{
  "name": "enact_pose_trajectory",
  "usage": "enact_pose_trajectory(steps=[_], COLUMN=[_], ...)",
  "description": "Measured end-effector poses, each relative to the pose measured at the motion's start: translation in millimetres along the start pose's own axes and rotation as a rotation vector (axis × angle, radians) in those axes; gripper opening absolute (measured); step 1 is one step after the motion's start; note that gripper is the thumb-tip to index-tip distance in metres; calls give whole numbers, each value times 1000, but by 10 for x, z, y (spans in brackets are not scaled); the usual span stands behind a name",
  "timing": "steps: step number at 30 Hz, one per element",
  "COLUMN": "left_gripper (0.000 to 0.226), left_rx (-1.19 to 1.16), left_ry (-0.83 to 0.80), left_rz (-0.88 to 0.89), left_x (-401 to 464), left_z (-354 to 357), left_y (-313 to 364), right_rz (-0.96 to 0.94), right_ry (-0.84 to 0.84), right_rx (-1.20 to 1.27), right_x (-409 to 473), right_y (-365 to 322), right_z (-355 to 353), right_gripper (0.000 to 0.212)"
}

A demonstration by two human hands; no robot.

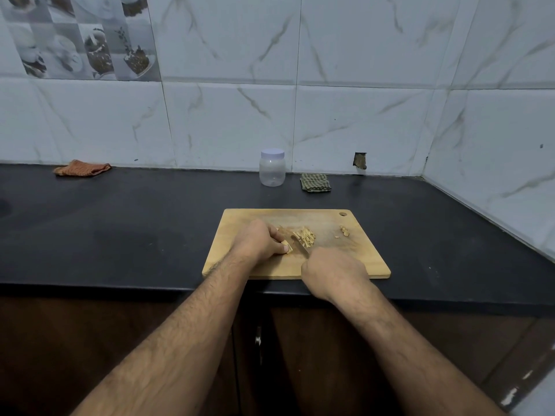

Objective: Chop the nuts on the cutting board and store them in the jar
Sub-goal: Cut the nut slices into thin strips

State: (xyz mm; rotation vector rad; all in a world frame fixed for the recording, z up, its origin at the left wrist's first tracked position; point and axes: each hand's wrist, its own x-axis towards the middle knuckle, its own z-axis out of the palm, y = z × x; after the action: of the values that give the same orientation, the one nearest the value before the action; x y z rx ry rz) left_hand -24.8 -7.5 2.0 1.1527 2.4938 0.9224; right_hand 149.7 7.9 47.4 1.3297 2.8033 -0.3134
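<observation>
Landmark: the wooden cutting board [354, 259] lies at the near edge of the black counter [120, 229], and every place below is told from it.
Left hand: the left hand [260, 242] rests on the board's left half, fingers curled to pinch one pale nut piece [286, 247] against the wood.
Right hand: the right hand [333, 273] sits over the board's near edge, curled round a knife handle I cannot see; the knife [301, 246] blade runs out from it just beside the left fingertips.
Nuts: a heap of chopped slivers [305, 236] lies at the board's middle, just past the blade; a few whole nuts [344, 231] wait near its far right corner.
Jar: the clear jar [272, 171] stands well behind the board against the tiled wall [360, 85], its white lid on.
Risk: I judge the blade is close enough to the pinching fingertips to nick them if it drifts left.
Risk: the piece looks small and hard, so a downward press could shoot it off the board.
Risk: the lid must come off before filling.
Around: a green checked cloth [315, 183] lies behind the board, right of the jar; an orange cloth [82, 168] lies far behind to its left.
In the way: nothing stands between board and jar.
</observation>
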Motion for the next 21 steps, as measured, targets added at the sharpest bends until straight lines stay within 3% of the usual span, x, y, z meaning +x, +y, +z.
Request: enact_pose_trajectory(steps=[21], left_gripper=[30], left_rx=[42], left_ry=[-16], left_rz=[6], left_x=[27], left_z=[-6], left_y=[8], right_rz=[-40], right_ry=[-30], right_rx=[-92], right_x=[124], right_y=[-141], right_z=[-21], right_gripper=[34])
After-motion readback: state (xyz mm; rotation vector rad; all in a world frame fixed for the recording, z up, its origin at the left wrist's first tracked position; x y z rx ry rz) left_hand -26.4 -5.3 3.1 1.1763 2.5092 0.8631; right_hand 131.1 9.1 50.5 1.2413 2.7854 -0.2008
